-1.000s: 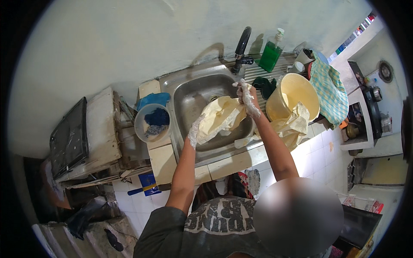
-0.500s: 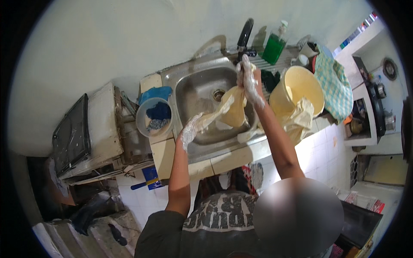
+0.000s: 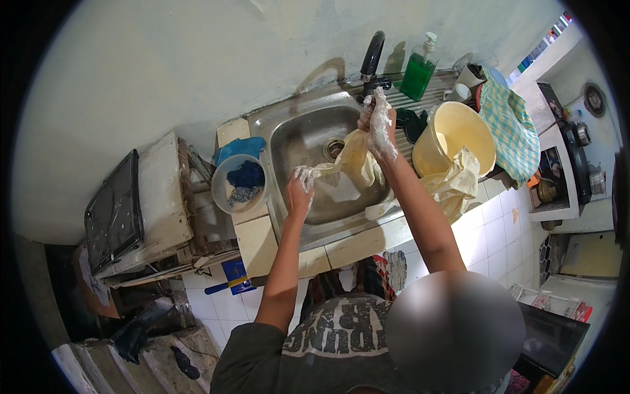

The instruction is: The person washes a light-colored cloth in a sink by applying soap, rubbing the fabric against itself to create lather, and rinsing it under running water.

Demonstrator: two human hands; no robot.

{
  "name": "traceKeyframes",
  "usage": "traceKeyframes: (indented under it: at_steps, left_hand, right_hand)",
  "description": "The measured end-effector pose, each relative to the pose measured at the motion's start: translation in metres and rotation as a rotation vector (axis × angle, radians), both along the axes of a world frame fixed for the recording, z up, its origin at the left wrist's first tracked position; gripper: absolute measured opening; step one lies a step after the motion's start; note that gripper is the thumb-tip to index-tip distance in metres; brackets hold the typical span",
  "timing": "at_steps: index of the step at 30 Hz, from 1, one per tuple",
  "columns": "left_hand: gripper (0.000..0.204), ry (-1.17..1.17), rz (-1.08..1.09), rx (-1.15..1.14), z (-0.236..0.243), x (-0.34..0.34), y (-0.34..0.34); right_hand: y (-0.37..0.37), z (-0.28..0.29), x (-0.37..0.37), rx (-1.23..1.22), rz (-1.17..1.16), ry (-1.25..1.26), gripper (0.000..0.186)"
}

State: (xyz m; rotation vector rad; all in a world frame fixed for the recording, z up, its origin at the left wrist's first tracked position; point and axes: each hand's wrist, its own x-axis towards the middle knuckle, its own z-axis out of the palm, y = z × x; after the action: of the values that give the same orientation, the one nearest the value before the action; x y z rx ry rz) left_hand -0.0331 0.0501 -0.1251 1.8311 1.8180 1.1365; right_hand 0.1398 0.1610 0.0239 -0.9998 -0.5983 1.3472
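A pale yellow wet cloth point(image 3: 359, 157) stretches between my two soapy hands over the steel sink point(image 3: 331, 211). My left hand point(image 3: 300, 187) is closed on its left end, above the basin's left side. My right hand point(image 3: 380, 128), thick with white suds, grips the other end near the black tap point(image 3: 373, 58). From the right hand the cloth's wider part hangs into the basin, beside the drain point(image 3: 334, 148). Some of the right fingers are hidden by suds and cloth. A whitish piece point(image 3: 379, 210) lies on the sink's near right edge; its kind is unclear.
Right of the sink stands a cream bucket point(image 3: 431, 146) with a cream cloth point(image 3: 462, 180) draped over its rim. Behind are a green soap pump bottle point(image 3: 418, 75) and a white mug point(image 3: 457, 92). A bowl point(image 3: 222, 197) holding blue and grey pieces stands left, near a blue cloth point(image 3: 241, 148).
My left hand has moved slightly up and right, its fingers now curled tighter on the cloth. The cloth hangs more bunched near my right hand, which has barely moved.
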Motion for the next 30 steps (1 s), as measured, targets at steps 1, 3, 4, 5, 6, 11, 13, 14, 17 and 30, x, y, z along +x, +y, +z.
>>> traceKeyframes:
  at_steps: [1,3,4,5,6,11,13,14,17,30]
  left_hand:
    - [0.024,0.072,0.080,0.024,-0.003,0.002,0.003]
    - [0.024,0.220,0.253,0.084,-0.018,-0.004,0.013]
    - [0.023,0.044,0.302,0.046,-0.024,-0.014,0.018]
    - [0.023,-0.131,0.354,-0.003,-0.032,-0.032,0.017]
    - [0.022,-0.314,0.393,-0.049,-0.028,-0.034,0.020]
    - [0.052,-0.263,0.165,0.069,-0.082,-0.007,0.010]
    - [0.055,-0.467,-0.050,0.046,-0.037,0.041,0.013]
    - [0.057,-0.544,-0.123,0.045,-0.013,0.043,0.009]
    - [0.059,-0.175,-0.154,-0.030,-0.027,0.033,0.013]
    - [0.035,-0.682,0.089,-0.046,-0.007,0.002,0.054]
  right_hand:
    - [0.002,0.002,0.002,0.003,-0.012,0.009,0.036]
    - [0.008,0.004,0.005,0.046,-0.030,-0.048,0.040]
    - [0.011,0.005,0.010,0.066,-0.041,-0.076,0.042]
    - [0.015,0.008,0.017,0.014,-0.118,-0.161,0.041]
    - [0.017,0.007,0.035,0.050,-0.076,-0.042,0.041]
    - [0.004,0.014,-0.002,0.066,0.021,-0.033,0.039]
    - [0.005,0.006,0.020,0.005,-0.028,-0.021,0.039]
    - [0.006,0.007,0.018,0.011,-0.018,0.020,0.039]
    - [0.005,0.010,0.023,0.048,0.033,0.037,0.038]
    - [0.017,-0.020,0.081,-0.012,-0.139,0.144,0.035]
